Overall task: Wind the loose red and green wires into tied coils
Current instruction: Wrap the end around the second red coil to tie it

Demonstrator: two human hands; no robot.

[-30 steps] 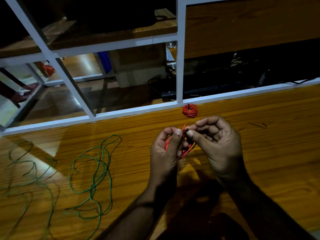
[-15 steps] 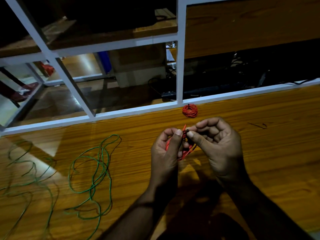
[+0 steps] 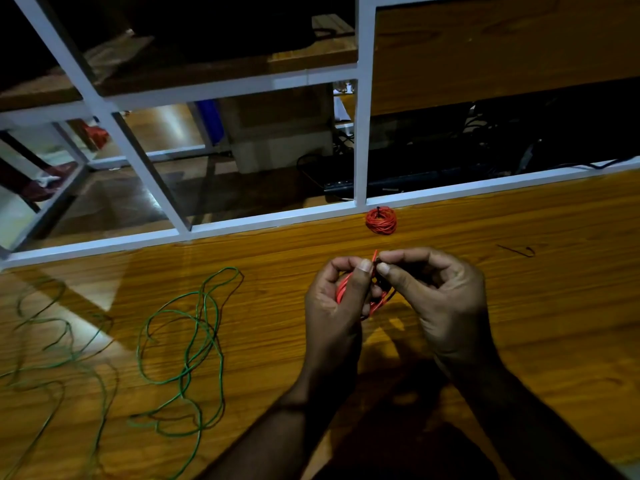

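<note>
My left hand point(image 3: 337, 299) grips a small coil of red wire point(image 3: 343, 289) above the wooden table point(image 3: 519, 306). My right hand point(image 3: 436, 299) pinches a thin black tie at the coil's top, thumb against forefinger. Most of the coil is hidden between my palms. A tied red coil point(image 3: 381, 220) lies on the table beyond my hands, by the white frame. Loose green wire point(image 3: 187, 344) sprawls in loops to the left, and more green wire point(image 3: 52, 358) trails off the left edge.
A white metal frame point(image 3: 360, 133) runs along the table's far edge, with shelves and dark cables behind it. A short black tie point(image 3: 517, 250) lies on the table to the right.
My hands have stayed in place; the right fingers have shifted slightly at the top of the red coil. Nothing else has moved.
</note>
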